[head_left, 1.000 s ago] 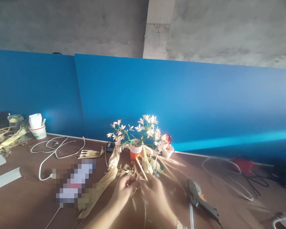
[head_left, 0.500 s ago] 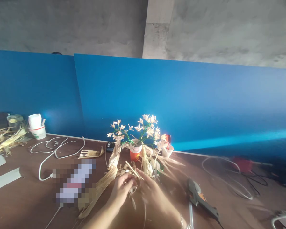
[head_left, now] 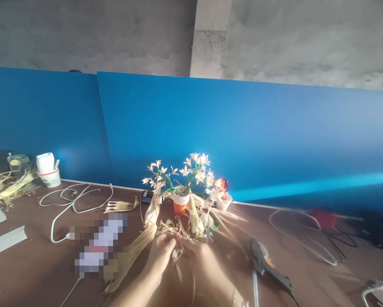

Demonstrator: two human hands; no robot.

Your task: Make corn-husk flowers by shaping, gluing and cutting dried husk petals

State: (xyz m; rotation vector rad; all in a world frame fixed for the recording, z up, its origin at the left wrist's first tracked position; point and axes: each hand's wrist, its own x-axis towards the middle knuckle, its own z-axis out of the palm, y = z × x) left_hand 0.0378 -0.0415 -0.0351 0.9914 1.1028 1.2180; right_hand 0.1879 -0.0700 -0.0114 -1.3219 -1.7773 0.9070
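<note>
My left hand (head_left: 162,251) is closed, thumb against the bent forefinger, over the brown table. Across from it my right hand (head_left: 198,253) reaches in, its fingertips pinched and meeting those of the left. A thin, pale, stick-like husk piece (head_left: 167,228) shows at the fingertips; its lower part is hidden by the fingers. Just beyond stands a red and white paper cup (head_left: 181,204) with green stems bearing pale star-shaped flowers (head_left: 199,170). Husk scraps (head_left: 178,256) lie beneath the hands.
A glue gun (head_left: 268,266) lies to the right. Dried corn husks (head_left: 132,256) lie to the left, beside a blurred-out object (head_left: 100,245) and a white cable (head_left: 74,202). A white cup (head_left: 49,177) stands farther left. A blue partition (head_left: 242,136) borders the table's back.
My right fingers have come in from spread and raised to a pinch against my left fingertips. The pale husk piece has tipped lower and leftward.
</note>
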